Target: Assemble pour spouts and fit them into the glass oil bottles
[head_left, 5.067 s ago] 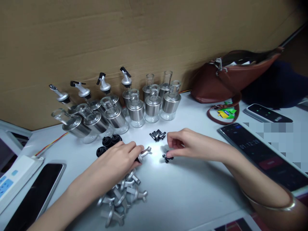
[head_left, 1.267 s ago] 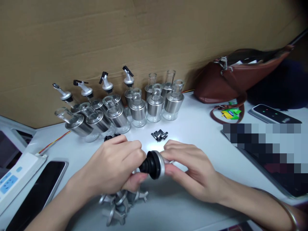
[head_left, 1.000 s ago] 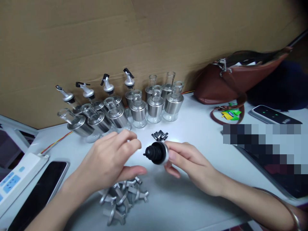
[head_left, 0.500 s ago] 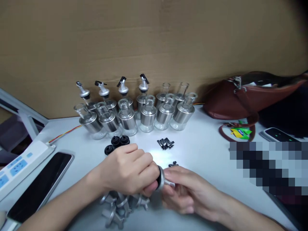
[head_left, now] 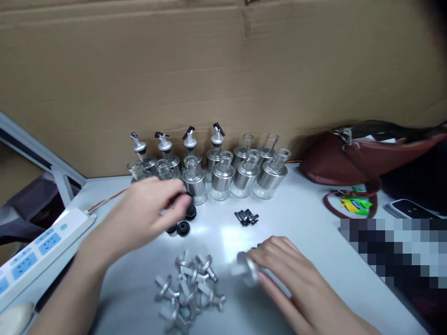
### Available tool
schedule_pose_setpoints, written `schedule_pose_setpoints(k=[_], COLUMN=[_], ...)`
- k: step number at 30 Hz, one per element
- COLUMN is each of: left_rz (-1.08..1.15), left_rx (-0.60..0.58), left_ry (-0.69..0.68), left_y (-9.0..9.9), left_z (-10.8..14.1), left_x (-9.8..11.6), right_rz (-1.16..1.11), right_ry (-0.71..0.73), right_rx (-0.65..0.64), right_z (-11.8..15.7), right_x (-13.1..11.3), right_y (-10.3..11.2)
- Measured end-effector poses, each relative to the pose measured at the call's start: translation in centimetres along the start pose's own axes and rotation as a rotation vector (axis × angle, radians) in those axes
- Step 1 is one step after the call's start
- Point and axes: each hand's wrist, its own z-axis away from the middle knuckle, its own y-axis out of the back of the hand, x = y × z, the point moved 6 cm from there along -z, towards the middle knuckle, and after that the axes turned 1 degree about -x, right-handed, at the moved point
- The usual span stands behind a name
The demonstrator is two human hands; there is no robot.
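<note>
Dim, cool overhead-type light w/ glare mid-table, soft shadows, hands motion-blurred, R edge pixelated.

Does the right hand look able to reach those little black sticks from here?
Probably yes: nothing covers the black sticks, which lie just beyond the right hand, though its fingers hold a silver piece.

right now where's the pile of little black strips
In the head view, the pile sits slightly right of centre on the table, between the glass bottles and the right hand.
</note>
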Motion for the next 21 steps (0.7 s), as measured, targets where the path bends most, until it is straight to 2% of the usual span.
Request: schedule_pose_setpoints(k=[1,3,6,9,12,15,18,21], left_rz=[-0.004,-0.067,-0.127,-0.124,-0.118,-0.104,-0.072,-0.053], left_rx=[-0.148,-0.314,-0.428,-0.461,-0.476,-0.48,-0.473,-0.425], left_ry=[0.01,0.011,-0.023,-0.048,-0.066,-0.071,-0.064,-0.022], left_y=[-1.4,-3.9,-7.1,-8.7,-9.2,-9.0,-7.8,-5.8], left_z=[-0.2,-0.3,-0.2,0.2,0.5,0.5,0.5,0.4], left_x=[0.3,1.2,1.9,1.9,2.0,2.2,2.0,1.0], right_rz=[0.052,0.094,0.061,0.089,0.102,-0.037,-0.228,-0.371], right_ry=[-0.037,-0.132,-0.222,-0.278,-0.32,-0.385,-0.426,-0.461], right_rx=[-0.022,-0.081,-0.111,-0.034,0.002,-0.033,-0.096,-0.11], right_z=[0.3,1.0,2.8,4.5,5.2,4.8,4.7,6.2], right_x=[0.0,0.2,0.5,0.9,1.0,0.7,0.4,0.4], right_y=[-0.7,-2.5,-5.2,-7.3,-8.8,-9.2,-8.5,-6.8])
